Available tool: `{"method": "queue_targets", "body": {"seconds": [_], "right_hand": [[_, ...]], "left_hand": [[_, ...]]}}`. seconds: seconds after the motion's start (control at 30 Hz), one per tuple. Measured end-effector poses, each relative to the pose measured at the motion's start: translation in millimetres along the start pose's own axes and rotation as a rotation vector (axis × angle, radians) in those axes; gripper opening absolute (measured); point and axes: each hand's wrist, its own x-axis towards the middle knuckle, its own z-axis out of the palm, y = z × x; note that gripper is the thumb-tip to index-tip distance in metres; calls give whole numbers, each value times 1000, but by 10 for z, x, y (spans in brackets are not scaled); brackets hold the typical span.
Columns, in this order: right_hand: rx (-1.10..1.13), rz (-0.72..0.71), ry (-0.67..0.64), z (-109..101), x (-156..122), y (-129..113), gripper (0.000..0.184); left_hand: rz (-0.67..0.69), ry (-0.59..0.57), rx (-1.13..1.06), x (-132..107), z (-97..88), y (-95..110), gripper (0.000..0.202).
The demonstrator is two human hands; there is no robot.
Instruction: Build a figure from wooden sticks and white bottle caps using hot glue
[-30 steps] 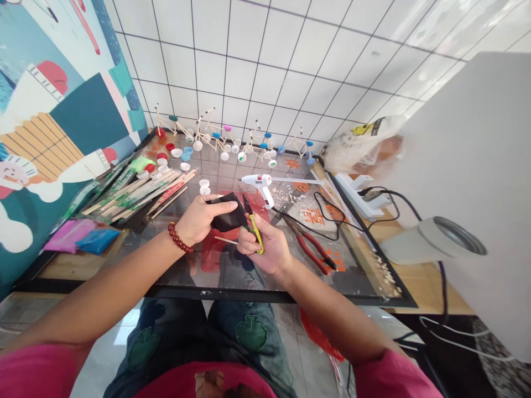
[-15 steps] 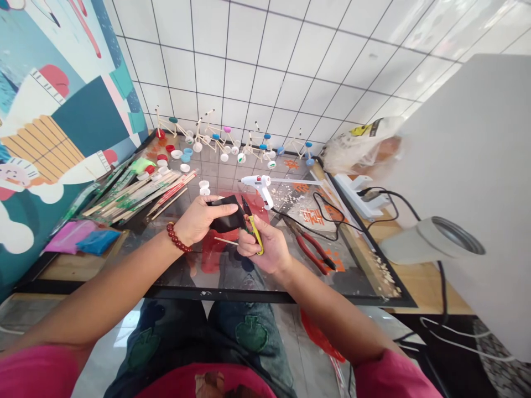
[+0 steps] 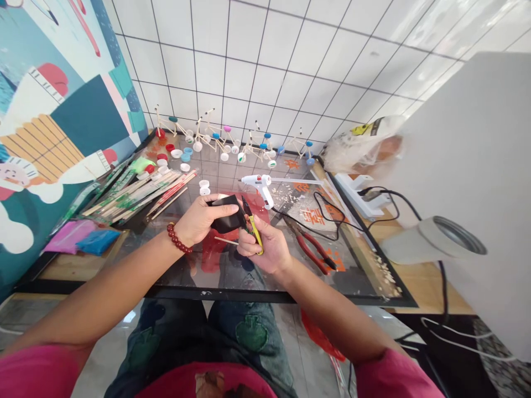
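Head view, looking down past a pink shirt and patched jeans onto a glass tabletop (image 3: 286, 294). Left hand (image 3: 203, 220) closed around a black flexible-looking piece (image 3: 226, 214), material too unclear to name, with the fingers lying across its top. Red bead bracelet (image 3: 178, 237) on the left wrist. Right hand (image 3: 263, 249) closed on a yellow-handled tool (image 3: 255, 235), its dark tip touching the edge of the black piece, its exact kind hidden by the fingers. Both hands close together above the middle of the glass, with a thin wooden stick (image 3: 226, 241) just below them.

Just beyond the hands, a white hot glue gun (image 3: 258, 185) lying on its side, a black cord (image 3: 319, 218) running from it towards a white power strip (image 3: 357, 196). Red-handled pliers (image 3: 311, 249) near the right hand. To the left, bundled wooden sticks (image 3: 136, 193), and farther up, scattered bottle caps (image 3: 166, 155) in red, white and blue. Along the far edge, small bicycle models (image 3: 232, 138) built from sticks and caps, against a white tiled wall (image 3: 257, 72). Pink and blue packets (image 3: 83, 236) at the left, beneath a painted mural (image 3: 62, 105). Crumpled plastic bag (image 3: 360, 146) at the far right corner.
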Motion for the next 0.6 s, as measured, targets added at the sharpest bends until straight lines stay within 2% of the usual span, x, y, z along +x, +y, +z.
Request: {"method": "queue_targets", "body": {"seconds": [0.2,0.6], "right_hand": [[-46,-16,28,2,4,3,23],[-53,-39,9,24,12,15,34]], "left_hand": [[-59,12,-39,4,12,7,24],[-18,5,-10,17,-9,-50,24]]}}
